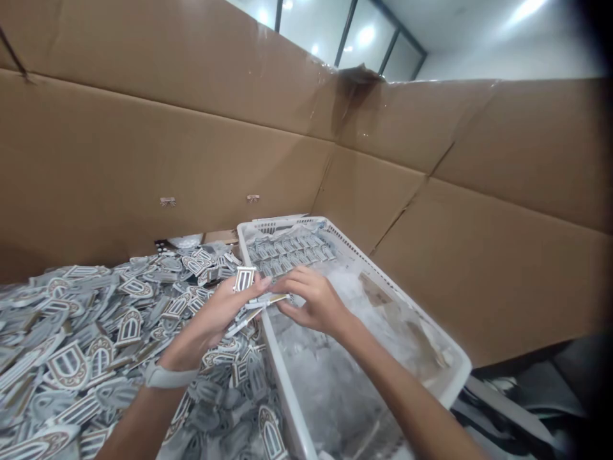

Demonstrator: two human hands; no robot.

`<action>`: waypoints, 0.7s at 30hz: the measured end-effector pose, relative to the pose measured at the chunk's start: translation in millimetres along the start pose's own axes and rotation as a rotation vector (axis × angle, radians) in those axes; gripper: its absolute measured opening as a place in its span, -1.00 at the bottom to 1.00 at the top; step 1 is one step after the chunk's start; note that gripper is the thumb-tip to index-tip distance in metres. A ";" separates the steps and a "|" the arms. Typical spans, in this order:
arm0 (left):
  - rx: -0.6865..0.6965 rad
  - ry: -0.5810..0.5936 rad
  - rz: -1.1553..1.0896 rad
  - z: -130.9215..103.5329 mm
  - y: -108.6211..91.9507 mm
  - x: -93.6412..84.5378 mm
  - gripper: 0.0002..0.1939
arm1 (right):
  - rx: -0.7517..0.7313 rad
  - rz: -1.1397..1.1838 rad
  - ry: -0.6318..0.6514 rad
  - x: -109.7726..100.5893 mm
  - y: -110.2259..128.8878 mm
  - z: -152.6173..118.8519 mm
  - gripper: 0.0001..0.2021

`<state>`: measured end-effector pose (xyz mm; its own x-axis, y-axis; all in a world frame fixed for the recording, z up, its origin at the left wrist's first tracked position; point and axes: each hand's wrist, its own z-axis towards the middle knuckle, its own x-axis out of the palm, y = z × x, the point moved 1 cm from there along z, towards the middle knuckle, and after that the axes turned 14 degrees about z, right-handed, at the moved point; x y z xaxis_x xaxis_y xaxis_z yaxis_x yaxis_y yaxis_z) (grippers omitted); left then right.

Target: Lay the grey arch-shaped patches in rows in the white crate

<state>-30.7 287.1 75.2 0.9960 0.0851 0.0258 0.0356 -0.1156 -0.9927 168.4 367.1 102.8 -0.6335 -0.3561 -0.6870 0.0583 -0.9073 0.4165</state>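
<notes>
My left hand [234, 303] is closed around several small grey-and-white window-shaped pieces with gold trim. One window-shaped piece [244, 279] stands up between its thumb and fingers, and others fan out below the palm. My right hand [311, 297] meets it over the near-left rim of a white plastic basket [282, 383]. Its curled thumb and fingers pinch the end of a flat window-shaped piece [275, 298]; the fingertips are partly hidden. Inside the basket, neat rows of the same pieces [292, 252] lie at the far end on clear plastic film [330, 364].
A large heap of loose window-shaped pieces [100, 345] spreads left of the basket. Tall cardboard walls [167, 147] rise behind and to the right [502, 255]. A white bowl-like item [186, 241] sits behind the heap. Dark objects [541, 390] lie at lower right.
</notes>
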 end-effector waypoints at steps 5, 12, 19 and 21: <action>0.025 -0.080 -0.008 12.5 -0.8 -12.9 -0.52 | 0.101 -0.109 -0.009 -13.0 -17.1 -1.6 -0.82; -0.007 -0.199 -0.097 15.2 4.5 -24.4 -0.49 | 0.383 -0.306 0.066 -30.1 -56.5 -21.6 -0.81; 0.035 -0.167 -0.115 14.1 -0.6 -26.2 -0.56 | 0.537 -0.584 0.191 -3.4 -84.7 -42.7 -0.67; 0.038 -0.182 -0.124 14.0 -1.2 -29.0 -0.57 | 0.590 -0.635 0.247 6.1 -87.1 -42.9 -0.66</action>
<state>-60.8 298.7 74.0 0.9530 0.2742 0.1293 0.1500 -0.0561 -0.9871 192.5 434.4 36.8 -0.2238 0.0737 -0.9718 -0.6950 -0.7111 0.1061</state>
